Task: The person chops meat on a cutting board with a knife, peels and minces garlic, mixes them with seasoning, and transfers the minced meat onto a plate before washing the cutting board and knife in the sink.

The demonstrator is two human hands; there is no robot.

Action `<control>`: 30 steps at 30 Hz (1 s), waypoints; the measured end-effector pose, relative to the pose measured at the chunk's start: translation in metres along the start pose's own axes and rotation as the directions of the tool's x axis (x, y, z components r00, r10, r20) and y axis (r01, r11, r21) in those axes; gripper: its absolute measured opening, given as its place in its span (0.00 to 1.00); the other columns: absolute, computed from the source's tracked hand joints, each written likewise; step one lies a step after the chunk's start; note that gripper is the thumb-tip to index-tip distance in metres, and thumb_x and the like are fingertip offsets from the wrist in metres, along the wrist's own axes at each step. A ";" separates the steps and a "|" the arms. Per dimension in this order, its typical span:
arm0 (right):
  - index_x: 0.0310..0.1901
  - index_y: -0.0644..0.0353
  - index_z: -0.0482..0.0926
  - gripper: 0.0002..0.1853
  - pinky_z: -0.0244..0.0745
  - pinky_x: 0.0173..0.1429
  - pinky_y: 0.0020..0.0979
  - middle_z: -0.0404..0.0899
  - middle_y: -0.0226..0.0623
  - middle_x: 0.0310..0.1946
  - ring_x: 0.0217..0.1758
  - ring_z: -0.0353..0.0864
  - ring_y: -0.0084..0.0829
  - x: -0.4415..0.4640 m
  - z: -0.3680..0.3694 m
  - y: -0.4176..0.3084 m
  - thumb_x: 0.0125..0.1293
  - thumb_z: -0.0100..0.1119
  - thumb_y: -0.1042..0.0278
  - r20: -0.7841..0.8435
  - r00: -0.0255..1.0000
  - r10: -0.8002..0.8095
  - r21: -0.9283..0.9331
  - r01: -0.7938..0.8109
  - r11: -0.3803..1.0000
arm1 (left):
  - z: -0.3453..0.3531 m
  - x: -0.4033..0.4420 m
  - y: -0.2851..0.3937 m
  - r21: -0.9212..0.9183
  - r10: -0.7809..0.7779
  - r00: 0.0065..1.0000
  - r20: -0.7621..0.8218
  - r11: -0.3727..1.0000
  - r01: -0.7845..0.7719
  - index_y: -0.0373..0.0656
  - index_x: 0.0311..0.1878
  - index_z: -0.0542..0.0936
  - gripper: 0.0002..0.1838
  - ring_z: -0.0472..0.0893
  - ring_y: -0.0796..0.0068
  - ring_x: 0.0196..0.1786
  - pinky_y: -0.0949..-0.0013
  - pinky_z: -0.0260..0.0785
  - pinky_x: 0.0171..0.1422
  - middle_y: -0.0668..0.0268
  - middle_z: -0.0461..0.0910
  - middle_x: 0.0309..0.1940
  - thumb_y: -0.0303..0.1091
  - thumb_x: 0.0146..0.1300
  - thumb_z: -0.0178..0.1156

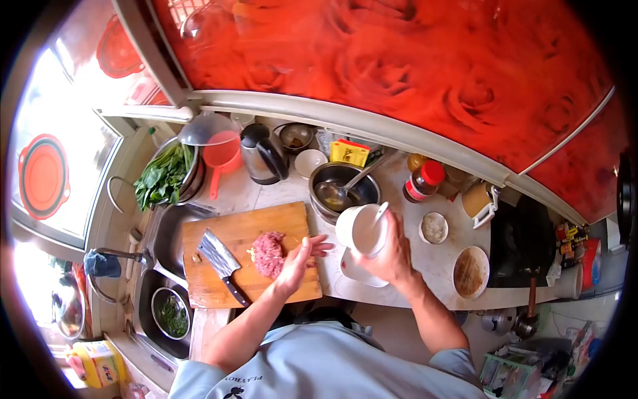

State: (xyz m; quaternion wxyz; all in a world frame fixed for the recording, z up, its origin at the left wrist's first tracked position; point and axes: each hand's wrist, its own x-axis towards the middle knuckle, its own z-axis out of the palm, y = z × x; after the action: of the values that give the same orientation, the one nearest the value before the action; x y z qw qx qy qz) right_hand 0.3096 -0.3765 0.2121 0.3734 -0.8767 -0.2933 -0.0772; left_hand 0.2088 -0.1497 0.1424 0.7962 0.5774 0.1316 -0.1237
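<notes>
My right hand [393, 256] is wrapped round a white bowl [353, 227], which is tilted and has a white spoon [380, 213] in it. Fingers apart and holding nothing, my left hand [302, 263] hovers over the right part of the wooden cutting board [292, 223]. Beside it on the board lies a mound of pink minced meat [268, 254]. A cleaver [220, 256] with a dark handle lies to the left of the meat. Below the bowl, a white dish [362, 274] is partly hidden by my right hand.
A metal pot [332, 189] with a ladle stands behind the bowl. Farther left are a kettle [262, 156], leafy greens [165, 174] and a sink [174, 243]. To the right are a red-lidded jar [424, 181], a small bowl [434, 228], a brown-stained bowl [470, 271] and a black stove [522, 233].
</notes>
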 end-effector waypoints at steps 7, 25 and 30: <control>0.74 0.69 0.54 0.60 0.79 0.61 0.48 0.67 0.57 0.64 0.64 0.75 0.56 -0.006 0.032 -0.085 0.48 0.83 0.50 0.219 0.962 -0.162 0.218 0.113 0.969 | 0.000 -0.027 0.002 -0.546 0.088 0.995 -0.040 0.833 -0.095 0.47 0.76 0.65 0.44 0.68 0.58 0.75 0.52 0.58 0.80 0.59 0.69 0.74 0.73 0.74 0.32; 0.43 0.62 0.82 0.09 0.78 0.31 0.37 0.81 0.39 0.30 0.28 0.83 0.39 0.015 0.057 -0.120 0.63 0.72 0.75 -0.052 0.888 -0.456 0.398 0.437 0.806 | -0.060 -0.068 0.028 -0.334 0.442 0.888 -0.127 0.824 -0.458 0.38 0.69 0.71 0.42 0.77 0.65 0.66 0.61 0.67 0.72 0.59 0.78 0.63 0.66 0.66 0.59; 0.46 0.65 0.79 0.15 0.79 0.34 0.36 0.79 0.37 0.30 0.32 0.84 0.37 0.022 0.058 -0.120 0.58 0.71 0.78 -0.118 0.815 -0.567 0.254 0.577 0.776 | -0.066 -0.075 0.043 -0.348 0.367 0.918 -0.152 0.849 -0.397 0.37 0.68 0.72 0.42 0.79 0.65 0.64 0.61 0.69 0.71 0.58 0.79 0.62 0.66 0.65 0.59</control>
State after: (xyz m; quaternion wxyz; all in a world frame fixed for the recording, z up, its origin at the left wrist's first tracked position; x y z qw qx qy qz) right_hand 0.2540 -0.2605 0.2519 0.4567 -0.6831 -0.5468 -0.1603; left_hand 0.1488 -0.0700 0.1875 0.8937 0.4350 0.0666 0.0874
